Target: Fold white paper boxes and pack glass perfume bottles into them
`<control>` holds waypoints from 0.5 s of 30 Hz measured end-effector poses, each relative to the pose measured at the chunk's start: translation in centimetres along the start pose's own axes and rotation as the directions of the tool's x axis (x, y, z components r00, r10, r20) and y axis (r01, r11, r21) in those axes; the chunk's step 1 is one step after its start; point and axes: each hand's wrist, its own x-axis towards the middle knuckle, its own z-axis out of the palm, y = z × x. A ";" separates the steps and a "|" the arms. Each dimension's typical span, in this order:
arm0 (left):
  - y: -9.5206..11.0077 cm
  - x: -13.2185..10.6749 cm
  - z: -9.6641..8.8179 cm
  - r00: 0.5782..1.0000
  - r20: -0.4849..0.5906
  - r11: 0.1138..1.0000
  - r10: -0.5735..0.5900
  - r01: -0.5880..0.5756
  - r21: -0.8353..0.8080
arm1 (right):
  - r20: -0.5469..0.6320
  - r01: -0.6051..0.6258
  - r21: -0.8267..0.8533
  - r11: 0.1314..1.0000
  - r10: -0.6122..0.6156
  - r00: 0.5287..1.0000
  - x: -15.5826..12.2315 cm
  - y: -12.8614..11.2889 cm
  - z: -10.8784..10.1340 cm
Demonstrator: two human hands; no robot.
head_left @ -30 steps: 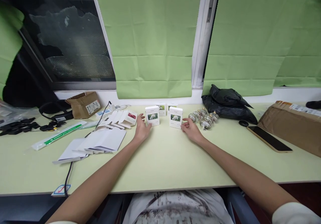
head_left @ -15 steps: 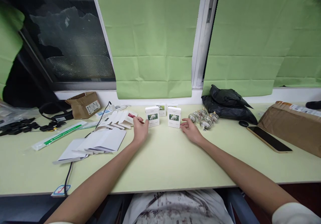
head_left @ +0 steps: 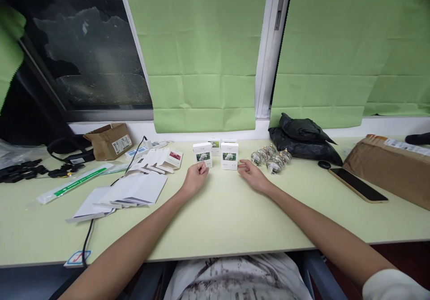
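Observation:
Two white boxes stand upright side by side at the middle of the table, each with a white-flower picture on its front. My left hand (head_left: 195,177) is closed, its fingers curled, just before the lower part of the left flower box (head_left: 203,149); nothing shows in it. Beside the right flower box (head_left: 230,162), my right hand (head_left: 253,176) is open, fingertips at the box's right edge. Behind these two, another pair of white boxes (head_left: 215,147) is partly hidden. Several clear ornaments with gold caps (head_left: 276,163) lie right of my right hand.
Flattened white cartons (head_left: 137,190) and small boxes (head_left: 169,160) lie to the left, with a black cable (head_left: 88,237) among them. Further left is an open brown carton (head_left: 107,143). Black bags (head_left: 307,145), a phone (head_left: 358,184) and a large cardboard box (head_left: 393,170) are on the right.
My left hand has curled closed and moved right, from beside the left flower box to in front of it. The right flower box stands slightly closer to the left one, my right hand following it.

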 end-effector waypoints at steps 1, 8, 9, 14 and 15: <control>-0.1 -0.1 0.0 1.000 0.024 1.000 -0.001 0.001 0.006 | -0.001 -0.003 -0.007 1.000 0.003 1.000 0.0 0.0 0.0; -0.4 -0.5 -0.1 0.983 0.180 0.996 0.030 -0.045 0.077 | -0.003 0.043 -0.113 0.993 -0.043 0.999 -0.6 -1.0 -0.3; -0.4 -0.5 -0.2 0.980 0.194 0.995 0.034 -0.051 0.084 | 0.004 0.056 -0.142 0.988 -0.056 0.998 -0.7 -1.2 -0.3; -0.3 -0.5 -0.4 0.970 0.240 0.991 0.046 -0.074 0.108 | 0.006 0.145 -0.389 0.910 -0.155 0.988 -1.2 -2.6 -1.5; -0.2 -0.5 -0.4 0.968 0.246 0.991 0.048 -0.077 0.112 | -0.011 0.170 -0.450 0.877 -0.196 0.981 -1.2 -2.8 -1.9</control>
